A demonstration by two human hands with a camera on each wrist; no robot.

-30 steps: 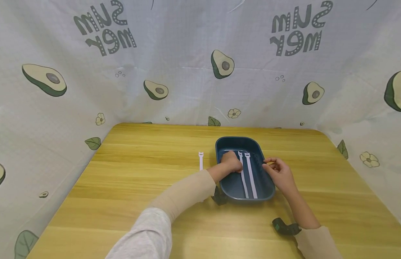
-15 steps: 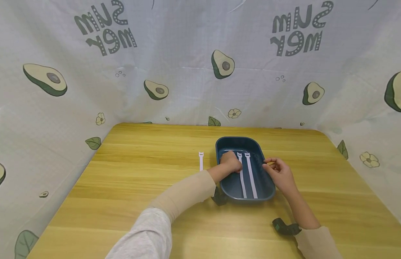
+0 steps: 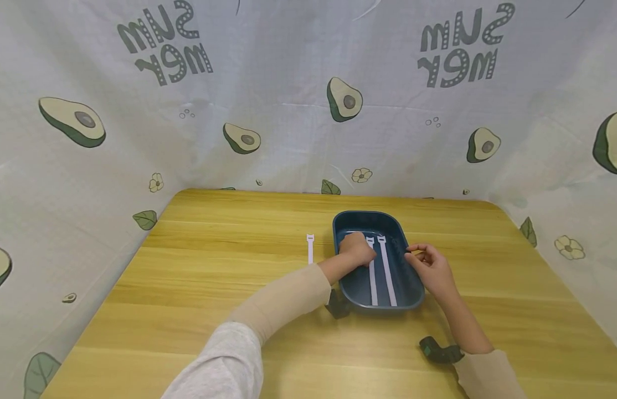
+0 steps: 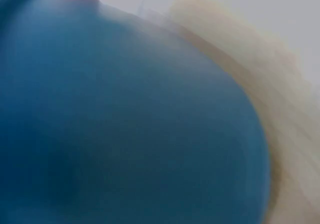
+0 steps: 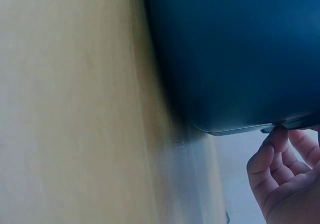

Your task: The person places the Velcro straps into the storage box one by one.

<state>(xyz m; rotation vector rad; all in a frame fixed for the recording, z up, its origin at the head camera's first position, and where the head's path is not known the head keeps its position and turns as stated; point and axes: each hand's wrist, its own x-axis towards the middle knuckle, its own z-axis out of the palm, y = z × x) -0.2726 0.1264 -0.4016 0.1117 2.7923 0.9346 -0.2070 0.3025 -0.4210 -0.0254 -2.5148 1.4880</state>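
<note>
A dark blue rectangular box (image 3: pixel 405 285) with rounded corners stands on the table. My left hand (image 3: pixel 356 249) reaches inside it, its curled fingers pinching a white slotted-head cable strap (image 3: pixel 373 285); the fingertips are partly hidden. Just right of that lies a second white strap (image 3: pixel 387 271), roughly parallel and slightly slanted. At the box's right side my right hand (image 3: pixel 432 269) pinches the rim between thumb and fingers, also visible in the right wrist view. The left wrist view holds mostly the blurred blue box wall (image 4: pixel 165 108), with no strap visible.
Left of the box, another white strap (image 3: pixel 310 249) lies on the wooden table (image 3: pixel 214 238), its lower end hidden by my left arm. Dark wrist devices (image 3: pixel 337 305) sit on both arms. A printed avocado curtain (image 3: pixel 288 111) surrounds the table's back and sides.
The lower end of the strap under my left hand has swung left, so it lies straighter. My left hand shifted only slightly; the right hand and box stayed in place.
</note>
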